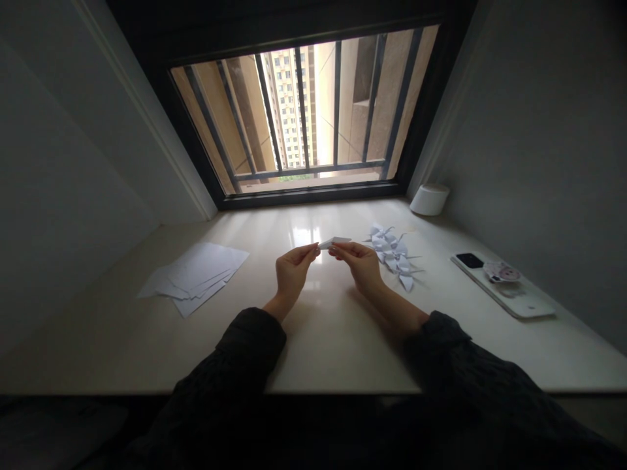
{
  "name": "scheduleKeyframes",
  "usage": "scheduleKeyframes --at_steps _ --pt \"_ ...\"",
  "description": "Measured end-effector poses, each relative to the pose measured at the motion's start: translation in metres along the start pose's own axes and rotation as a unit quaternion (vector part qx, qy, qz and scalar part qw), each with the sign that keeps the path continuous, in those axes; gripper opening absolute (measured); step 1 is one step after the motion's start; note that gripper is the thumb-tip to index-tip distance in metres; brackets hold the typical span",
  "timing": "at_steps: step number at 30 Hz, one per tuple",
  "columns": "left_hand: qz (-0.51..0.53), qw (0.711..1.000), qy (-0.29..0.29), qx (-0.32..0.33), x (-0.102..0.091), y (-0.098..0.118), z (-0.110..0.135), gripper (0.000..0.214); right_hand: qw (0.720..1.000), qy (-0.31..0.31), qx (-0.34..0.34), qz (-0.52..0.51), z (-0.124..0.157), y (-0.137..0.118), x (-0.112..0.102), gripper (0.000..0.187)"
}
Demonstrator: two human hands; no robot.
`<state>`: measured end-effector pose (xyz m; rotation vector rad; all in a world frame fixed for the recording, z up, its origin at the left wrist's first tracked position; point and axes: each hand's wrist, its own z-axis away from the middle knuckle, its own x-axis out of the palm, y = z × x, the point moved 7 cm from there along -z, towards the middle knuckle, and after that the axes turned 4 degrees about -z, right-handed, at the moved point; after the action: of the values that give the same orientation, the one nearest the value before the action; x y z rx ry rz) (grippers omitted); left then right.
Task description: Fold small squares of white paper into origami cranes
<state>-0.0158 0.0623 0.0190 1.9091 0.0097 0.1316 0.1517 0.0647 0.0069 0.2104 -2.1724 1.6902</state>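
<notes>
- Folded white paper (334, 242), a narrow pointed piece, is held up over the middle of a pale polished stone counter (333, 343). Its long axis runs across the body, roughly 9 to 3 o'clock, with the right end tipped slightly toward the window.
- Left hand (294, 271) and right hand (357, 266) are close together, each pinching one end between thumb and fingers. Their fingertips stay just apart, bridged by the paper. A two-ended pinch like this would seem to keep the piece steady and flat.
- Dark knit sleeves (245, 346) come in over the counter's near edge from about 7 and 5 o'clock, angling the forearms inward so the hands meet centrally.
- At 10 o'clock lies a loose, fanned stack of white paper sheets (193, 277), placed within easy reach of the left hand.
- At 2 o'clock, just beyond the right hand, sits a heap of white origami cranes (392, 256); the dim light makes them hard to count.
- Farther out at 3 o'clock, a white smartphone (502, 284) lies back-up beside the wall, with a round sticker (501, 271) on it.
- At 1 o'clock a white cylindrical container (430, 199) stands in the corner.
- At 12 o'clock a barred window (304, 111) looks out on a tower block (287, 108).
</notes>
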Motion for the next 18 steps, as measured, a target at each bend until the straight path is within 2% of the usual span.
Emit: scheduleKeyframes --at_steps 8,18 --pt "0.027 0.999 0.007 -0.021 0.0002 -0.0082 -0.0016 0.029 1.000 0.002 0.011 -0.022 0.0008 -0.0012 0.0024 0.021" --pt "0.024 1.000 -0.002 -0.010 0.0029 -0.0055 0.0008 0.030 0.998 0.018 0.020 -0.051 0.0001 0.0034 -0.0003 0.023"
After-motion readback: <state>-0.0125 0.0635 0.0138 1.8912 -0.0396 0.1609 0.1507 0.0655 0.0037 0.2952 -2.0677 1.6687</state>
